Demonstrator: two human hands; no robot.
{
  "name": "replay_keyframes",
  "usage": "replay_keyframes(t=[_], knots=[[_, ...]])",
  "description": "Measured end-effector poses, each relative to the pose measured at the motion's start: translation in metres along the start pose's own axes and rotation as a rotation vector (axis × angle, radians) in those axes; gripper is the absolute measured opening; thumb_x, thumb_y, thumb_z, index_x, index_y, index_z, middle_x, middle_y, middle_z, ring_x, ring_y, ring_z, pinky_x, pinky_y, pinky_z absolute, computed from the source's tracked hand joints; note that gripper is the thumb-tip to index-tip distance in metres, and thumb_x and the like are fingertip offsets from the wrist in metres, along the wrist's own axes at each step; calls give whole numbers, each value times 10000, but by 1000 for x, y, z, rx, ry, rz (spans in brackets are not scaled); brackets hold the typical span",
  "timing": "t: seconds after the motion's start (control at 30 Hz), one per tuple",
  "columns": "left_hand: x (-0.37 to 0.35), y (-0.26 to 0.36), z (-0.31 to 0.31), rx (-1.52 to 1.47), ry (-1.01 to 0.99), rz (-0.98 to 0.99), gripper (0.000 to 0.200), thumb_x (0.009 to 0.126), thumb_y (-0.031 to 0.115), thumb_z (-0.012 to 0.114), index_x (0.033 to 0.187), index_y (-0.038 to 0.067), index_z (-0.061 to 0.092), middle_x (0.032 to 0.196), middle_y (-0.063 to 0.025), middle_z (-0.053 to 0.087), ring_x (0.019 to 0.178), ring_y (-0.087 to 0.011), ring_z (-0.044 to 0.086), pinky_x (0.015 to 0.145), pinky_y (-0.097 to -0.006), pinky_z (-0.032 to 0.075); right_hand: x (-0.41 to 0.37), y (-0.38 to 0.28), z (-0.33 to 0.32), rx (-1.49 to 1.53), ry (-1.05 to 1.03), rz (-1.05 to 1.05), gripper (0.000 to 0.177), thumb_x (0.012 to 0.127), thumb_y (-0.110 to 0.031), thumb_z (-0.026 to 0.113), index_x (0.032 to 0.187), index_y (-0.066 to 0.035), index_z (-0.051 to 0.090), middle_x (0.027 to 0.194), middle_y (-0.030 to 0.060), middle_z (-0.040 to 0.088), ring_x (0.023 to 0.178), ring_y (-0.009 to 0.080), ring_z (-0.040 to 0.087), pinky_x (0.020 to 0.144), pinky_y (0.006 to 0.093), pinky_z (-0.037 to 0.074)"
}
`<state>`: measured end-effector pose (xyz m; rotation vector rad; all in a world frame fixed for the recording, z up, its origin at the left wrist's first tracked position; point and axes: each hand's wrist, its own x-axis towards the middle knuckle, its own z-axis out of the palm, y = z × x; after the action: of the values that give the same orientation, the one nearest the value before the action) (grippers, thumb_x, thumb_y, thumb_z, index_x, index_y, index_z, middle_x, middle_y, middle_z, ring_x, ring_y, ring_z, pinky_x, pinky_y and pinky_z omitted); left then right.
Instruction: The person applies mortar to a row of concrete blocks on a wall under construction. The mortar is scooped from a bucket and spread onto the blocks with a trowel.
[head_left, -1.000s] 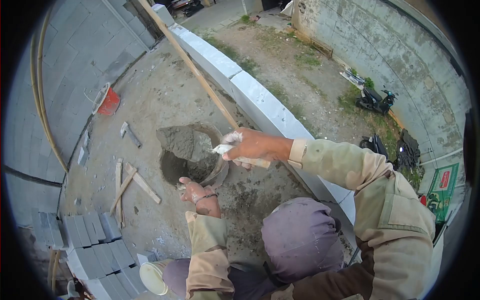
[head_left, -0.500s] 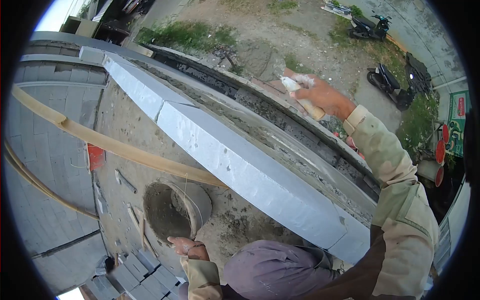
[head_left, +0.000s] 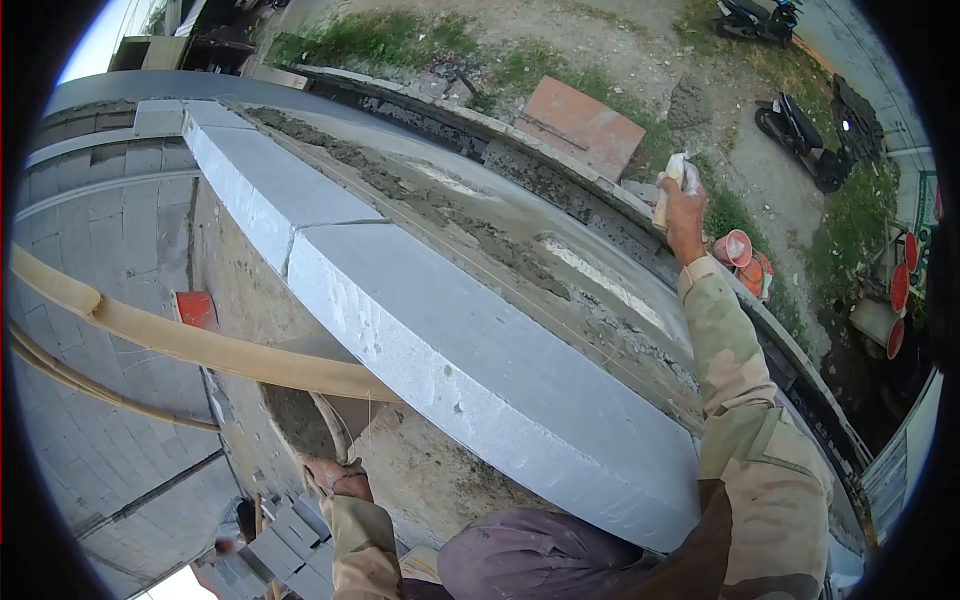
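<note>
My left hand (head_left: 338, 477) is closed on the near rim of a mortar-stained bucket (head_left: 292, 425), partly hidden behind a wooden strip (head_left: 250, 360). My right hand (head_left: 686, 212) reaches out beyond the wall, closed around a pale, wooden-handled tool (head_left: 661, 206) with a whitish end; the rest of its shape is hidden by the fingers. Between my hands runs a row of light grey blocks (head_left: 480, 335), with a narrow joint between two of them. Beside the blocks, a taut string passes along a ledge with rough wet-looking mortar (head_left: 455, 220).
A reddish board (head_left: 583, 125) lies on the ground outside, near a red-and-white bucket (head_left: 735, 248). Two motorbikes, one being a dark scooter (head_left: 800, 140), stand farther off. Below left are stacked grey blocks (head_left: 275, 545) and a red container (head_left: 196, 309).
My view has shifted. My right hand has swung outward with the tool and turned it more upright. The bucket and my left hand appear lower and farther left, with the bucket more hidden.
</note>
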<state>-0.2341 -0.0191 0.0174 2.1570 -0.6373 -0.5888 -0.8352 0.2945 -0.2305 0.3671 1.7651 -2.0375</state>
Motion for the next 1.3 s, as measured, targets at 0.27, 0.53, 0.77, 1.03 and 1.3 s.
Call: replay_keyframes(t=[0.27, 0.53, 0.77, 1.03, 1.3], knots=[[73, -21, -5, 116, 13, 58, 882, 924, 731, 468, 1495, 59, 450, 1474, -148, 522, 1270, -358, 544, 978, -521, 454, -99, 33, 113, -1152, -771, -367, 591, 835, -172, 685, 1344, -1, 440, 1023, 303, 687, 973, 510, 653, 868, 553, 521], [-34, 18, 18, 382, 134, 71, 1026, 930, 790, 314, 1365, -109, 549, 1233, -282, 655, 1138, -410, 631, 1007, -432, 461, -5, 2, 128, -986, -372, 13, 368, 825, -187, 658, 1095, 62, 657, 1003, 294, 713, 953, 442, 699, 826, 490, 543], [-14, 2, 16, 244, 120, 191, 1052, 916, 812, 322, 1323, -123, 580, 1246, -288, 649, 1158, -411, 621, 1047, -427, 445, -14, 76, 173, -946, -754, 200, 324, 826, -194, 637, 1031, 45, 715, 1069, 266, 719, 981, 405, 711, 835, 473, 548], [15, 9, 7, 561, 238, 163, 996, 913, 787, 416, 1343, -100, 559, 1177, -204, 691, 919, -357, 686, 758, -439, 552, -28, 97, 228, -1087, -818, -8, 317, 812, -165, 631, 1044, 25, 733, 1084, 265, 715, 1042, 424, 688, 880, 495, 538], [-6, 8, 11, 425, 195, 148, 1079, 906, 833, 303, 1318, -123, 584, 1306, -293, 627, 1197, -415, 599, 1050, -451, 429, -43, 94, 236, -1081, -888, -129, 273, 812, -148, 608, 961, 52, 718, 995, 293, 707, 967, 449, 686, 826, 509, 528]])
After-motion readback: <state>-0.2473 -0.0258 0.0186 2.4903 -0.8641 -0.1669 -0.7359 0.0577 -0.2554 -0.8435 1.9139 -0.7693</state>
